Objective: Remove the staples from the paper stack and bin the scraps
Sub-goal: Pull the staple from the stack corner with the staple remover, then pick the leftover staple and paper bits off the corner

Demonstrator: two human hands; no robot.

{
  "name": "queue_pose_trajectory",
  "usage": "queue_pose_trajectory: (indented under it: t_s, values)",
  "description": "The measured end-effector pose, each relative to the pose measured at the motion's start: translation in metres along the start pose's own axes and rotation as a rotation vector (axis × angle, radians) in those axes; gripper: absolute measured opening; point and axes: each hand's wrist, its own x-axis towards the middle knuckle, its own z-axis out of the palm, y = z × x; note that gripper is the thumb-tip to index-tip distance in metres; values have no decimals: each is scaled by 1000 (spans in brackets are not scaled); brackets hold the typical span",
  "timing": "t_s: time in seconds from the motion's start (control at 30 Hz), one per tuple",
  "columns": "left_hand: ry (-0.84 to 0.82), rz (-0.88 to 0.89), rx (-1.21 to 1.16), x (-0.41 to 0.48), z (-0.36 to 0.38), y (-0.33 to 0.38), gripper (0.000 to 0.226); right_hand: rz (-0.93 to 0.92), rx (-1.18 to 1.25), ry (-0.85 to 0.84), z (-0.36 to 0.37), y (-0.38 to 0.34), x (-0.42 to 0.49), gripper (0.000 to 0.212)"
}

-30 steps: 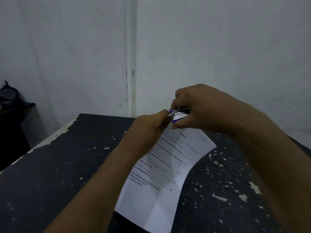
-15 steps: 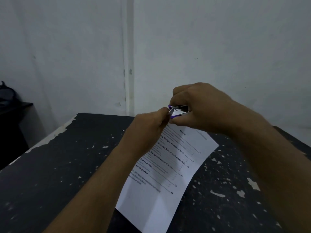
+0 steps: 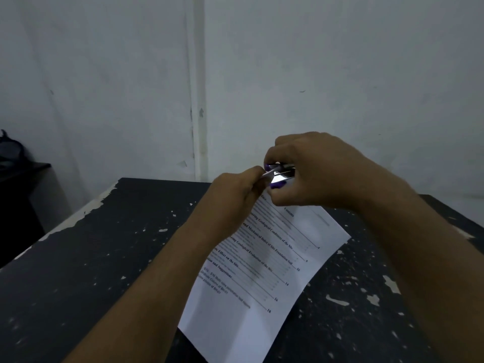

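A printed white paper stack (image 3: 264,271) hangs tilted above the black table (image 3: 86,258), its lower end near the table's front. My left hand (image 3: 233,197) pinches the paper's top left corner. My right hand (image 3: 314,171) grips a small purple and metal staple remover (image 3: 280,175), whose metal jaws sit at that same corner right beside my left fingertips. The staple itself is hidden between the jaws and my fingers.
The table's black paint is chipped, with pale flecks across its right half (image 3: 379,297) and a worn left edge (image 3: 78,218). A white wall (image 3: 340,74) stands close behind. A dark object sits on a low dark surface (image 3: 15,163) at the far left.
Both hands have stayed joined at the paper's top corner. The staple remover has tilted slightly in my right hand, and the paper has shifted a little.
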Motion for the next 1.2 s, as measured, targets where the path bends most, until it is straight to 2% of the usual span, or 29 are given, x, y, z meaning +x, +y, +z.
queue_pose_trajectory:
  t_s: [0.17, 0.3, 0.57, 0.9, 1.2]
  values:
    - [-58, -42, -44, 1, 1, -2, 18, 29, 3, 9, 9, 1, -4, 36]
    - [-77, -125, -74, -5, 3, -14, 32, 105, 37, 48, 8, 13, -6, 49]
    - [-34, -292, -155, -7, 16, -34, 35, 221, 107, 5, 38, 23, -7, 42]
    - [-7, -522, -290, -22, 37, -58, 40, 361, 297, -19, 118, 29, -15, 27]
    - [33, -703, -309, -52, 75, -91, 37, 692, 377, -83, 200, 44, -42, 42]
